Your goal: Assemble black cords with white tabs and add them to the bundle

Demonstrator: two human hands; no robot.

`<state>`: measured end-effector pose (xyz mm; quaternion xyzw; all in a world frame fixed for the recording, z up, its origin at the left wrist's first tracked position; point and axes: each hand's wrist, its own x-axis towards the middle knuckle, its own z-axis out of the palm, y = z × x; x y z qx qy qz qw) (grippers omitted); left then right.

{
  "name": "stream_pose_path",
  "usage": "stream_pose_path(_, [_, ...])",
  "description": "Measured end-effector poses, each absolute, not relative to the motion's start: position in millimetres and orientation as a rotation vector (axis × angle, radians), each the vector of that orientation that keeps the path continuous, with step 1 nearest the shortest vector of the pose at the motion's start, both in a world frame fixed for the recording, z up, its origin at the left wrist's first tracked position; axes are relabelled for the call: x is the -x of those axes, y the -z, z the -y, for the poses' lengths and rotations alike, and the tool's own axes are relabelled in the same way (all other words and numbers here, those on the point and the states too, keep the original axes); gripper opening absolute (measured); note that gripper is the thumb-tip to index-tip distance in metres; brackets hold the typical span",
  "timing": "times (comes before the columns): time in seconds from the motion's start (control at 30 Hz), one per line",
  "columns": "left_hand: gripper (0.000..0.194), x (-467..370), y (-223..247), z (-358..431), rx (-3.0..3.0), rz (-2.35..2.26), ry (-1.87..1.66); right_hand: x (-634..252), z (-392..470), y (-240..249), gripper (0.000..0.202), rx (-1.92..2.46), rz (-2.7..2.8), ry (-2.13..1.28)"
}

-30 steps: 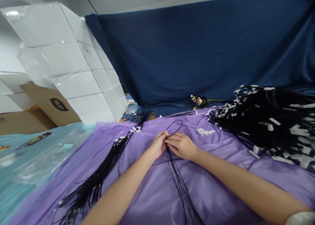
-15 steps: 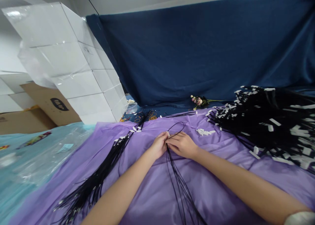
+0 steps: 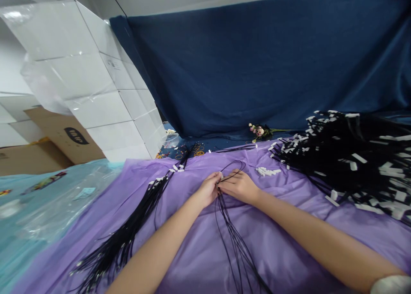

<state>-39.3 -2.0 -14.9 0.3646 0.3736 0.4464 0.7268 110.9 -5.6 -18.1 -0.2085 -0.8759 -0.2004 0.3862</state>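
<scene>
Thin black cords (image 3: 236, 238) hang from between my two hands and trail down over the purple cloth (image 3: 189, 247). My left hand (image 3: 209, 189) pinches them at their upper end, where a small white piece shows at the fingertips. Close against it on the right, my right hand (image 3: 240, 186) has its fingers closed on the same cords. A loop of cord (image 3: 236, 161) stands up above both hands. Just right of my right hand lies a small pile of white pieces (image 3: 267, 172).
A bundle of black cords (image 3: 135, 225) with white tags lies to the left, and a large heap of tagged cords (image 3: 334, 157) at the right. Artificial flowers (image 3: 260, 132) lie near the blue curtain (image 3: 244, 71). White boxes (image 3: 109, 109) are stacked at the back left.
The cord loop above my hands has shifted slightly right and looks wider. The hanging cords have spread a little. Both hands stay nearly in place.
</scene>
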Motion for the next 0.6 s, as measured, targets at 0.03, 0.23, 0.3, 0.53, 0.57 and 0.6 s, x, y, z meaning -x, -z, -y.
stream_pose_path(0.03, [0.029,39.2,14.8,2.0,-0.804,-0.83,-0.982,-111.1,5.5,17.9,0.02,0.52,2.235,0.503])
stream_pose_path(0.23, [0.026,38.9,14.7,2.8,-0.771,-0.835,-0.974,-112.5,5.5,17.8,0.021,0.51,2.298,0.471])
stream_pose_path(0.3, [0.024,38.6,14.4,3.4,-0.749,-0.829,-0.972,-112.2,5.6,18.3,0.023,0.523,2.297,0.476])
stream_pose_path(0.53, [0.018,38.7,14.8,3.4,-0.723,-0.842,-0.943,-111.7,6.9,16.8,0.024,0.514,2.275,0.479])
stream_pose_path(0.57, [0.018,39.1,15.6,2.8,-0.722,-0.842,-0.939,-111.9,7.0,16.5,0.024,0.512,2.273,0.474])
stream_pose_path(0.6, [0.018,39.5,16.5,2.1,-0.72,-0.844,-0.935,-112.1,7.1,16.4,0.025,0.507,2.271,0.468])
